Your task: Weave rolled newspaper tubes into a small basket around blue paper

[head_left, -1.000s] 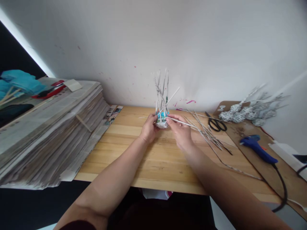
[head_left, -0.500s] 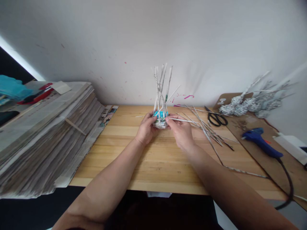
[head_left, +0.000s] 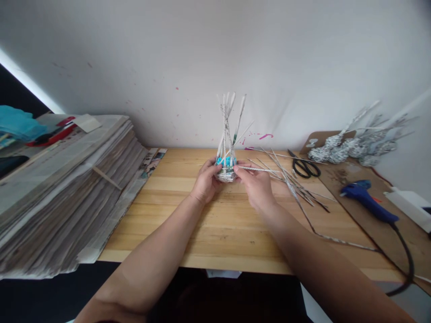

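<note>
Between my hands is a small woven paper basket (head_left: 225, 176) with a band of woven rows near its base. Its upright paper sticks (head_left: 225, 121) lean together and cross above it, and something bright blue (head_left: 228, 160) shows inside. My left hand (head_left: 206, 180) is closed on the basket's left side, thumb on the rim of the weave. At the right side, my right hand (head_left: 257, 184) pinches a rolled paper strand (head_left: 261, 169) against the weave. The strand's loose end points right, over the table. Several fingers are hidden behind the basket.
Loose paper sticks (head_left: 296, 186) lie right of my hands on the wooden table (head_left: 215, 224), near black scissors (head_left: 305, 168). A blue glue gun (head_left: 368, 202) rests on a brown board farther right. Foil-like grey bundles (head_left: 336, 150) stand behind. Stacked newspapers (head_left: 87, 193) rise at left.
The basket has turned or tilted slightly, and its upright sticks have shifted a little to the right. Both hands keep their hold.
</note>
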`<state>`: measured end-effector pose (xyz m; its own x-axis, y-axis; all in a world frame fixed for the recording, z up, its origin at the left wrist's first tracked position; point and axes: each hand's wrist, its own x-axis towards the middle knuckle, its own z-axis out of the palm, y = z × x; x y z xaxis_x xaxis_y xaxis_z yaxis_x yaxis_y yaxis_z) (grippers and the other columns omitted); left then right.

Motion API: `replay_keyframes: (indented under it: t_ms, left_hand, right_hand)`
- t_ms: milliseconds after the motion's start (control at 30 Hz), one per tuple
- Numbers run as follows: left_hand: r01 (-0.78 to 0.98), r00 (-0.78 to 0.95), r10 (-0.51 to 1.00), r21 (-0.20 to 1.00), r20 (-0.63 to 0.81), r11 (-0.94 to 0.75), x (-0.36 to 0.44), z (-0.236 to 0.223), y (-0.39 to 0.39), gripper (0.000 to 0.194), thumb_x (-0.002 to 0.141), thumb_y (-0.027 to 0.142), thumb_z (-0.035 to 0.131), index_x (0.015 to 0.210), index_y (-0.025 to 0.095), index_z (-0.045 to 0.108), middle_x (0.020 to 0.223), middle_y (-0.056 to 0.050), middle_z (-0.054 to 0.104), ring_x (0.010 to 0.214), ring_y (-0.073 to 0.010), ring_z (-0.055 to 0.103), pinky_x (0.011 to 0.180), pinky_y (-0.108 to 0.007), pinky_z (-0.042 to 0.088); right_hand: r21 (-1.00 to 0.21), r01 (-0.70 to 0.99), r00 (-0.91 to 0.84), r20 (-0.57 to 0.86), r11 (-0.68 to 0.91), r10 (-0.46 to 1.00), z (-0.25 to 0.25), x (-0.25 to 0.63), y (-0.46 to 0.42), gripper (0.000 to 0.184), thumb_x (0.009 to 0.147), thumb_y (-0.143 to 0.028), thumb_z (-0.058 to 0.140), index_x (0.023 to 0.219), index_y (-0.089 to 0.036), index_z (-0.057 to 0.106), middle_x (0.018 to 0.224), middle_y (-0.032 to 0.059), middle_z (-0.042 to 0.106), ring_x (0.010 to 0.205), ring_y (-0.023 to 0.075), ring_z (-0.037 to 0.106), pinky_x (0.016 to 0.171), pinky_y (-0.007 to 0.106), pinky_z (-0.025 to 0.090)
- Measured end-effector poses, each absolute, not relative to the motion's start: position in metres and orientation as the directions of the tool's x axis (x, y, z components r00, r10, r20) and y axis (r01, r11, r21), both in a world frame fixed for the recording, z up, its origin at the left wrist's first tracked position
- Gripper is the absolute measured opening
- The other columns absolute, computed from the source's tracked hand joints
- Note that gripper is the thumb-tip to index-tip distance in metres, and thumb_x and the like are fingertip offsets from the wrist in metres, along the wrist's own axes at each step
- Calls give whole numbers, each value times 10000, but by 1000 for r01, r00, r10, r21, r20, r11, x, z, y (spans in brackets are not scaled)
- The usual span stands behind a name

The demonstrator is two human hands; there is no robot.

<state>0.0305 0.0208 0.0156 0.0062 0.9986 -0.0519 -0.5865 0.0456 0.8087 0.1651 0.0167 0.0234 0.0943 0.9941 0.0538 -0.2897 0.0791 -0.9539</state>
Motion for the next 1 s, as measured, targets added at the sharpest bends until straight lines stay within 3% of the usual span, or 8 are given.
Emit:
replay_keyframes:
  t_ms: [233,400,667,1000]
  left_hand:
    - [-452,-39,996,887,83,-91,32,13,17,635,641,350,891,1188,210,600,1168,-74,699,1016,-224,677,872,-350,540]
    - [-302,-93,979,932,181,-201,35,12,16,752,567,356,961,1184,198,562,1093,-83,712,990,-220,686,931,-355,519]
    - [-259,-99,988,956,119,-141,34,15,14,757,609,477,918,1219,200,565,979,-49,682,758,-164,624,595,-255,512]
    - [-320,-104,991,940,88,-117,32,12,17,760,610,492,916,1229,196,589,1019,-56,690,754,-151,624,548,-222,495]
  right_hand:
    - [-954,-300,112,-21,14,994,24,167,18,316,608,-389,855,822,-193,728,890,57,770,852,234,716,737,372,593]
    - [-953,-303,112,-23,12,993,22,165,19,285,610,-373,856,783,-199,710,807,36,756,806,222,708,741,376,585]
    - [-949,-314,64,-5,15,998,21,168,17,328,616,-408,883,807,-196,721,870,46,774,821,211,714,784,380,566]
    - [-942,-335,26,20,28,999,22,166,15,332,614,-395,898,847,-204,758,948,53,801,951,234,732,853,385,576]
